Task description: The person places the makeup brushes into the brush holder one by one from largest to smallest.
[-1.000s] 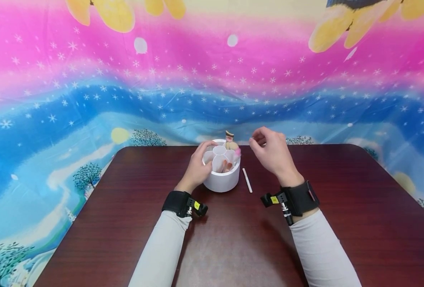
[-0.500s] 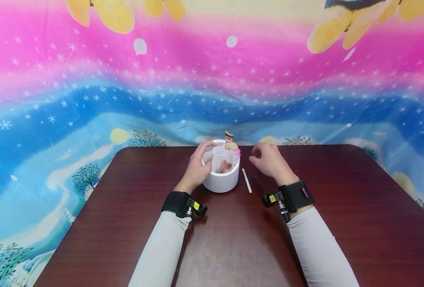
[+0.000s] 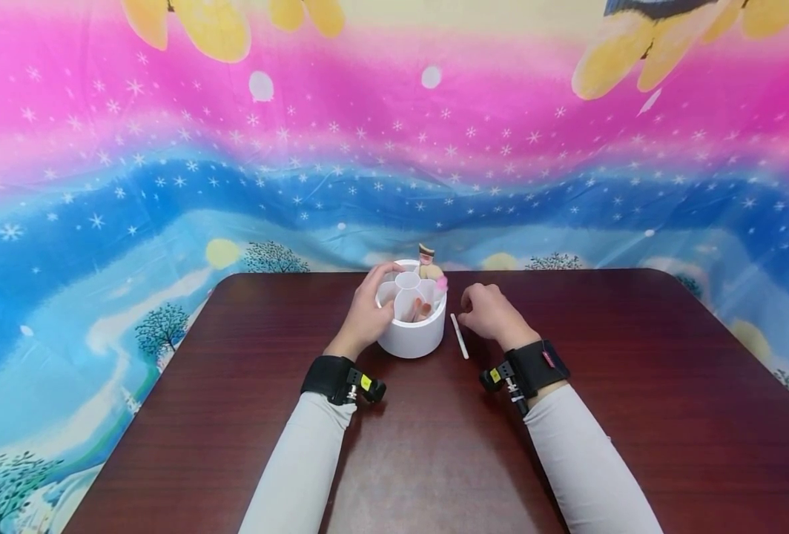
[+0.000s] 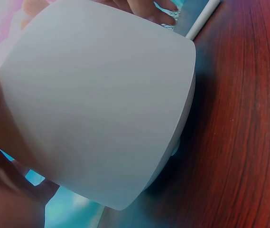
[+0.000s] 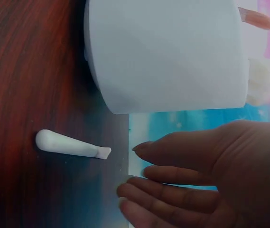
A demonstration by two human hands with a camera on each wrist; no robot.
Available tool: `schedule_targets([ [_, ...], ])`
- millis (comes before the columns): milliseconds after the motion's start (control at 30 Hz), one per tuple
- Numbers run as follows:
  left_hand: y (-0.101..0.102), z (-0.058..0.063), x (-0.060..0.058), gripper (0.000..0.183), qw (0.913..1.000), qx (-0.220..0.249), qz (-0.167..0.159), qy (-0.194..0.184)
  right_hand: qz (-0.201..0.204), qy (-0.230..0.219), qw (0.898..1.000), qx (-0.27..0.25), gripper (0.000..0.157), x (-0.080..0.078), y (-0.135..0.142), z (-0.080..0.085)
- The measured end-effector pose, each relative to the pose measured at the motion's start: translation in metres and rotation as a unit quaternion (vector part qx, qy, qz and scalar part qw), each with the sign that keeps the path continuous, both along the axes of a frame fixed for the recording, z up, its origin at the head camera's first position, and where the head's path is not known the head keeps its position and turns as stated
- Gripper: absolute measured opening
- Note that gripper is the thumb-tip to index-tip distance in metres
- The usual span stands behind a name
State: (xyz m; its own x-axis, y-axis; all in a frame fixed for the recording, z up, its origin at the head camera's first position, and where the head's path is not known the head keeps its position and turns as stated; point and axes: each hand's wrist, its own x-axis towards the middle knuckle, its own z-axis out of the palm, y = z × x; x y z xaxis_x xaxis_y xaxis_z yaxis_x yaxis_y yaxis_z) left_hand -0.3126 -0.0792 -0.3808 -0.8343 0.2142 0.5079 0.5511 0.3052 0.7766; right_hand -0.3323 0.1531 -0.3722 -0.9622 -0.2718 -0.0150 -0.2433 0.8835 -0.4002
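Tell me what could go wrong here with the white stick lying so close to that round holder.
The white stick is thin and lies flat on the table, so the right hand, open beside it, might fumble it or roll it away. It lies close to the white holder, which the left hand grips; a bump there could shake the brushes sticking up from it.

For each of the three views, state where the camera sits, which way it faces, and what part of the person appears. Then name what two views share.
Head: above, facing forward and down at the table; both forearms, left hand gripping the white holder, right hand beside the white stick.
Left wrist: close on the holder's wall; palm edge shows.
Right wrist: low, facing holder and stick; fingers show.
All three show the holder and the stick.
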Motion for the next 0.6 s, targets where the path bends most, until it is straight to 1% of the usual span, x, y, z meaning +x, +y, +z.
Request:
schedule_targets([
  [100,-0.001,-0.012,-0.011,0.060,1.0000,-0.004,0.006,0.002,0.003,-0.013,1.000,0.009,0.022,0.000,-0.001,-0.002],
  [167,-0.002,-0.020,-0.018,0.063,0.9999,-0.009,0.012,0.002,0.006,-0.021,1.000,0.015,0.018,-0.001,-0.002,-0.004],
  [233,-0.002,-0.021,-0.020,0.064,0.9997,-0.015,0.018,0.001,0.006,-0.026,0.999,0.021,0.014,-0.001,-0.003,-0.006],
  [333,-0.001,-0.010,-0.009,0.061,0.9999,-0.009,0.012,0.002,0.006,-0.034,0.999,0.027,0.010,-0.001,-0.004,-0.008],
  [467,0.002,0.007,0.008,0.055,1.0000,0.004,0.000,0.004,0.004,-0.037,0.999,0.027,0.008,-0.001,-0.005,-0.010],
  [600,0.002,0.010,0.011,0.054,1.0000,0.003,0.002,0.000,0.004,-0.037,0.999,0.027,0.007,0.000,-0.006,-0.011],
])
